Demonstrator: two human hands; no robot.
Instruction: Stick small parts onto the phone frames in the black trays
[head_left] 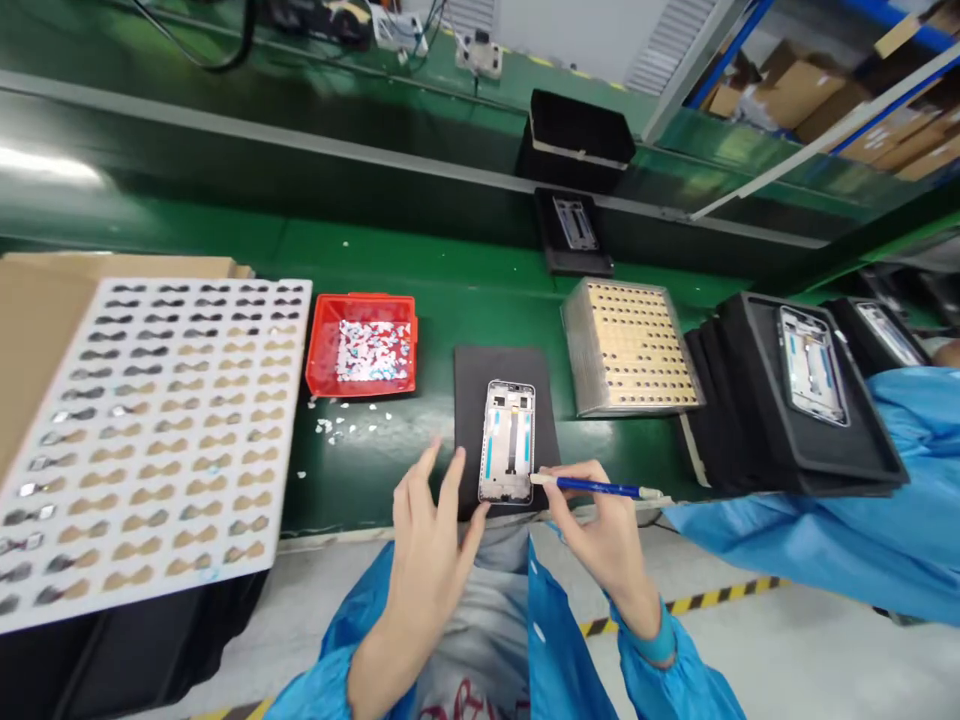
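Observation:
A phone frame [500, 455] with blue strips and a dark ribbon cable lies face up on a black mat [472, 375] at the bench edge. My right hand [600, 525] is closed around a blue pen-like tool [600, 487] with white ends. Its left tip reaches the lower right side of the frame. My left hand [431, 530] has its fingers spread at the frame's lower left, the thumb close to the bottom corner. Whether the thumb touches the frame I cannot tell.
A red bin [322, 345] holds small white pieces, with several scattered below it. Left is a white foam tray [281, 400] of parts. A stack of clear trays [585, 370] and black trays [862, 440] stand right, beside another person's blue sleeve [810, 540]. Farther back sits a black box [577, 165].

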